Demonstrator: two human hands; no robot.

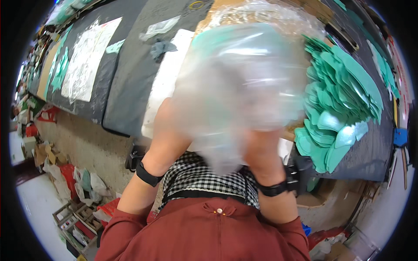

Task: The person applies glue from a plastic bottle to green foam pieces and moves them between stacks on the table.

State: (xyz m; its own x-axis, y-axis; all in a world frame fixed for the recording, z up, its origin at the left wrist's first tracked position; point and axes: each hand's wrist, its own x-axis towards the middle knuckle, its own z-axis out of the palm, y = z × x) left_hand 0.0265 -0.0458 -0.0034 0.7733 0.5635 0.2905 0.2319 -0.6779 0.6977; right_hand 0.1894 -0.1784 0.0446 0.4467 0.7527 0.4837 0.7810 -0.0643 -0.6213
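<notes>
A large clear plastic bag (pixel 257 78) is held up over the table, blurred by motion. Pale green shows through its far part; whether that is inside or behind it, I cannot tell. My left hand (pixel 170 124) grips the bag's near left side, while my right hand (pixel 262 145) has hold of it on the right. The bag and the blur hide most of my fingers. A loose end of film hangs between my wrists. Close to the right of the bag lies a big pile of thin green sheet pieces (pixel 342 87) with rounded edges.
The dark-covered table (pixel 135 65) bears a white board (pixel 167 74) and crumpled clear film (pixel 265 15). A film-covered white sheet (pixel 91 61) lies farther left, near green scraps (pixel 61 71). Bags (pixel 89 185) and a wooden crate (pixel 78 222) stand on the floor at left.
</notes>
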